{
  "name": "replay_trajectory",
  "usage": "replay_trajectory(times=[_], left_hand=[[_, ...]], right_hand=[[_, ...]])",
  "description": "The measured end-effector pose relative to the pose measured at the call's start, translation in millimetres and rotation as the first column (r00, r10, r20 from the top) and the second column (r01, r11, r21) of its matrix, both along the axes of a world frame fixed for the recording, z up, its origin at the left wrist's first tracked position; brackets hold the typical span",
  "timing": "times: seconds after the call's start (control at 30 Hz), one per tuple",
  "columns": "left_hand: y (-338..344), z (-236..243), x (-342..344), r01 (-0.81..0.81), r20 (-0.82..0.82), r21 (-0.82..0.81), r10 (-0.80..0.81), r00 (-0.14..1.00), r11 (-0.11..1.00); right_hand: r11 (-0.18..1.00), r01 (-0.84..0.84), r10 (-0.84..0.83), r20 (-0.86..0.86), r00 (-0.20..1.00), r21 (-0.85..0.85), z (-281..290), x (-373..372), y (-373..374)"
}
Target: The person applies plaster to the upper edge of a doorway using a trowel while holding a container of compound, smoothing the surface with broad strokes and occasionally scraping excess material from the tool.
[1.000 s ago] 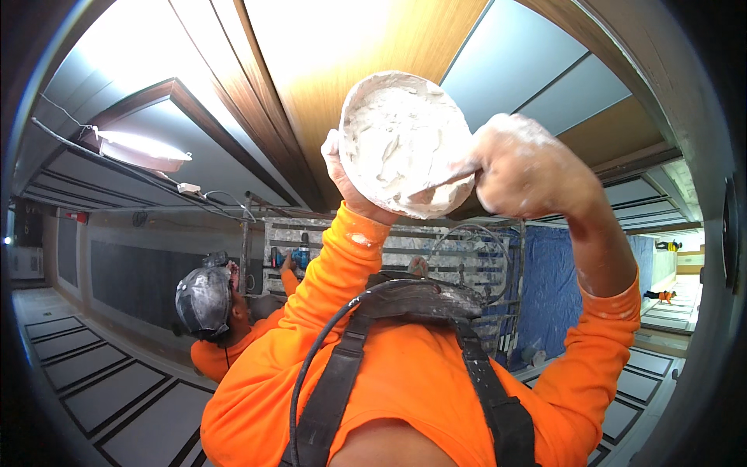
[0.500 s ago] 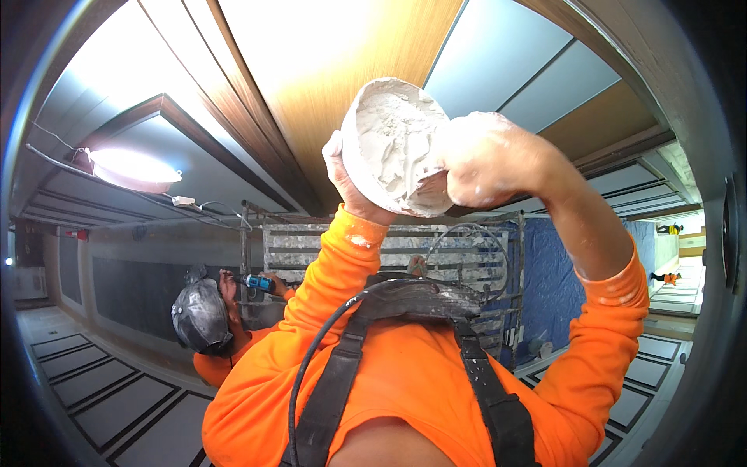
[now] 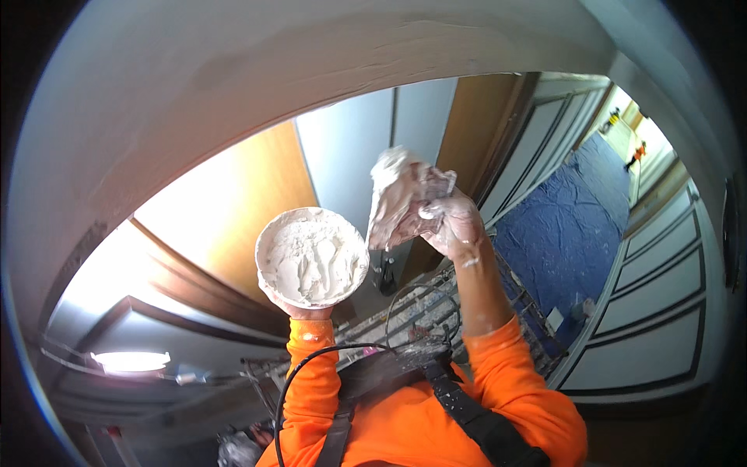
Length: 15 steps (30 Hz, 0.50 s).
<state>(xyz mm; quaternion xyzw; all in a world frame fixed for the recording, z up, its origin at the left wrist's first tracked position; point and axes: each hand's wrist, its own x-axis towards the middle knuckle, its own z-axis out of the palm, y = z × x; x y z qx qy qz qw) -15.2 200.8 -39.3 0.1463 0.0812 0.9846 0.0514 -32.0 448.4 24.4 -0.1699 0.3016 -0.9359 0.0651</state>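
Head view: left of the frame's centre, the left hand [image 3: 294,310], partly open, cups a round white bowl [image 3: 343,298] of thick off-white paste [image 3: 311,261] from below. Just right of centre, the right hand [image 3: 457,226] curls round a flat, paste-smeared broad spreader [image 3: 401,204], apart from the bowl. Paste could drop if the spreader tips; a slack left hold could tilt the bowl.

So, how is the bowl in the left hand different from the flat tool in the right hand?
The bowl is round and hollow; the flat tool is a broad plate.
The bowl contains white paste inside its rim; the flat tool carries paste smeared over its face.
Shared: both bear white paste, and each is held in one hand.
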Motion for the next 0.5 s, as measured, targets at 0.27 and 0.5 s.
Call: replay_trajectory(times=[0.27, 0.5], left_hand=[[85.1, 2.1, -92.5, 0.164, -0.016, -0.082, -0.166, 0.986, 0.983], [108.7, 2.6, -102.7, 0.119, -0.077, -0.093, -0.126, 0.989, 0.989]], right_hand=[[0.554, 0.831, -0.795, -0.264, 0.546, 0.05, 51.1, 12.0, 0.7], [-0.585, 0.808, -0.479, -0.834, -0.273, 0.072, 71.4, -73.3, -56.6]])
